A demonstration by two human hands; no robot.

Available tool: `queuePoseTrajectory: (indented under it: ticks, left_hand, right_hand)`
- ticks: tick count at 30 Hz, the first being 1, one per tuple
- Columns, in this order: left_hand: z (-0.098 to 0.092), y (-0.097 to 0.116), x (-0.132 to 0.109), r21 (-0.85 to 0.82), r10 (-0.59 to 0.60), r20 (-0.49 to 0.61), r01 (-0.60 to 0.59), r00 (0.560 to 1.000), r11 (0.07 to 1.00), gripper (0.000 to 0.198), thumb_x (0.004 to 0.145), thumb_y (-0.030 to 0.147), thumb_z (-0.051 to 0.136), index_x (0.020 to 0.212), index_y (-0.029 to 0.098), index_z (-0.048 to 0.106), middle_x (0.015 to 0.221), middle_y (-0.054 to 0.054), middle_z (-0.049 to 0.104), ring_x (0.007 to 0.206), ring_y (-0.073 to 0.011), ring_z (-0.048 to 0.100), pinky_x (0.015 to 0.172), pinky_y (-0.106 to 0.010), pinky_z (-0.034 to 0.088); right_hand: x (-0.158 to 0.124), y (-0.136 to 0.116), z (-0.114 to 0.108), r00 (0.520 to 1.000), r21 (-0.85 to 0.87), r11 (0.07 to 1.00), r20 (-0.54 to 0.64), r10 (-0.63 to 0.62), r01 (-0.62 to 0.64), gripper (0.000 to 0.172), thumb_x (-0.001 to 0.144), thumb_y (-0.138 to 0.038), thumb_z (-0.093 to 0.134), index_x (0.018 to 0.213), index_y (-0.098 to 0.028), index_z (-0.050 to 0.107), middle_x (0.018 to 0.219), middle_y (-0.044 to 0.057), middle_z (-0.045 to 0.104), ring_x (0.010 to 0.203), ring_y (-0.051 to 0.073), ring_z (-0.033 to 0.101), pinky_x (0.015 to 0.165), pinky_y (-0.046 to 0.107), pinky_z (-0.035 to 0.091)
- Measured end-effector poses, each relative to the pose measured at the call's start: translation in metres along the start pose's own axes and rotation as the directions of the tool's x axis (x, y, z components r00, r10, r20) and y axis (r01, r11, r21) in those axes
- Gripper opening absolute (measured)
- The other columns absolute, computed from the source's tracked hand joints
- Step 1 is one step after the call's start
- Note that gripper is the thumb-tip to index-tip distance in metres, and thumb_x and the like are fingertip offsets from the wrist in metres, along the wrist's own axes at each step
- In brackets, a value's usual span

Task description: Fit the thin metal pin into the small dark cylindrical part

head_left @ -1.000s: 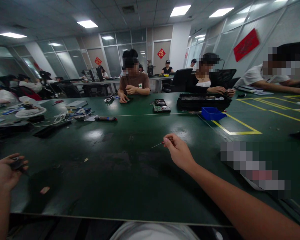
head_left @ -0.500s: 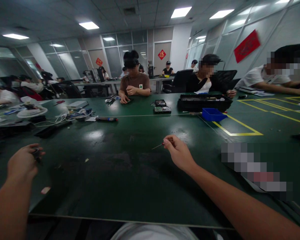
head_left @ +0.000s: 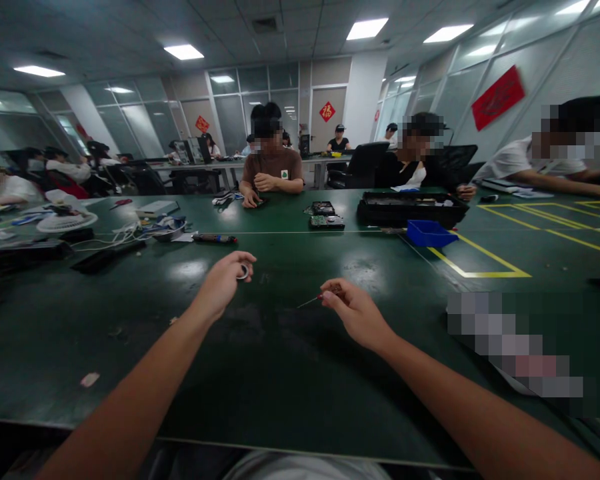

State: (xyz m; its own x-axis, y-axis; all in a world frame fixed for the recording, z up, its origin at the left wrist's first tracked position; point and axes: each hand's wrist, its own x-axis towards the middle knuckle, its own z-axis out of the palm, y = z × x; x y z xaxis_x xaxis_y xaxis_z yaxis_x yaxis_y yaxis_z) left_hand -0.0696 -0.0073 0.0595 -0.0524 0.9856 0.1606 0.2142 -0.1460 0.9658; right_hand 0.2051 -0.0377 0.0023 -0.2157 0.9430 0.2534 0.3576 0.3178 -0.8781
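Observation:
My left hand [head_left: 225, 283] is over the middle of the green table [head_left: 280, 400], fingers closed around a small round piece [head_left: 243, 271] with a pale ring-shaped face. Its exact kind is too small to make out. To the right, my right hand [head_left: 357, 310] grips a thin screwdriver [head_left: 310, 302] by its reddish handle. The bare metal shaft points left and slightly down, toward the space under my left hand. A gap separates the two hands. Part of the handle is hidden in my right fingers.
Beyond my hands lie hard drives [head_left: 327, 221], a black tray [head_left: 413, 208], a blue bin [head_left: 430, 233] and a dark cylindrical tool [head_left: 215, 238]. Cables and a white basket [head_left: 65, 222] are at left. Across the table a person [head_left: 273, 167] handles something small.
My left hand has come from the far left to the table's middle, still holding the small round piece. My right hand with the screwdriver has shifted only slightly.

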Motion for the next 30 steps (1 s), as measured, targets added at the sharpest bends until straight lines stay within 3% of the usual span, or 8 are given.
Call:
queuePoseTrajectory:
  ticks: [5,9,13,17,22,25,30]
  left_hand:
    - [0.062,0.002,-0.014,0.303,0.098,0.336,-0.206,0.937,0.930,0.031,0.084,0.019,0.040,0.100,0.019,0.066,0.086,-0.003,0.065,0.083,-0.0205,0.060,0.079,-0.035,0.045]
    - [0.086,-0.017,-0.020,0.467,0.123,0.402,-0.319,0.907,0.825,0.040,0.088,0.021,0.043,0.125,0.018,0.058,0.114,-0.011,0.066,0.109,-0.0275,0.059,0.099,-0.046,0.043]
    - [0.088,-0.040,-0.017,0.478,0.149,0.434,-0.367,0.889,0.798,0.056,0.081,0.009,0.051,0.137,0.014,0.047,0.130,-0.015,0.058,0.124,-0.0283,0.053,0.108,-0.045,0.040]
    - [0.078,-0.052,-0.012,0.416,0.160,0.471,-0.378,0.868,0.827,0.041,0.086,0.009,0.053,0.126,0.015,0.055,0.124,-0.013,0.062,0.117,-0.0255,0.058,0.104,-0.041,0.045]
    - [0.068,-0.054,-0.009,0.377,0.213,0.471,-0.413,0.856,0.829,0.035,0.085,0.010,0.061,0.118,0.021,0.063,0.123,-0.008,0.064,0.117,-0.0240,0.060,0.107,-0.042,0.045]
    - [0.069,-0.055,-0.009,0.372,0.205,0.434,-0.382,0.877,0.846,0.039,0.086,0.010,0.062,0.123,0.022,0.063,0.126,-0.008,0.065,0.118,-0.0244,0.060,0.108,-0.043,0.044]
    - [0.070,-0.055,-0.009,0.374,0.195,0.406,-0.357,0.893,0.856,0.040,0.087,0.015,0.064,0.126,0.021,0.062,0.128,-0.009,0.065,0.121,-0.0257,0.059,0.108,-0.044,0.043]
  right_hand:
    - [-0.002,-0.006,-0.002,0.994,-0.108,0.993,0.104,-0.030,0.041,0.021,0.094,-0.040,0.057,0.095,-0.022,0.067,0.077,0.000,0.069,0.071,0.018,0.064,0.066,0.031,0.045]
    - [-0.003,-0.010,-0.002,0.995,-0.140,0.989,0.096,-0.031,0.044,0.025,0.091,-0.044,0.061,0.080,-0.021,0.065,0.070,-0.001,0.065,0.063,0.016,0.058,0.059,0.029,0.040]
    - [-0.001,-0.007,0.000,0.997,-0.059,0.998,0.072,0.003,0.001,0.027,0.089,-0.045,0.062,0.077,-0.021,0.064,0.067,-0.001,0.062,0.060,0.015,0.054,0.057,0.029,0.039]
    - [0.003,0.001,0.002,0.998,0.194,0.979,0.004,0.057,-0.057,0.022,0.086,-0.041,0.064,0.078,-0.021,0.065,0.066,-0.001,0.062,0.061,0.015,0.055,0.060,0.031,0.042]
    - [0.010,0.009,-0.001,0.973,0.573,0.813,-0.104,0.204,-0.109,0.025,0.076,-0.043,0.073,0.088,-0.021,0.071,0.079,0.003,0.069,0.075,0.019,0.064,0.073,0.035,0.050]
    - [0.013,0.011,-0.004,0.954,0.602,0.789,-0.144,0.262,-0.126,0.028,0.072,-0.045,0.076,0.087,-0.022,0.071,0.083,0.004,0.071,0.077,0.020,0.065,0.075,0.037,0.052]
    - [0.014,0.011,-0.005,0.947,0.508,0.853,-0.198,0.254,-0.122,0.029,0.074,-0.046,0.074,0.087,-0.021,0.069,0.085,0.006,0.071,0.080,0.021,0.065,0.077,0.038,0.053]
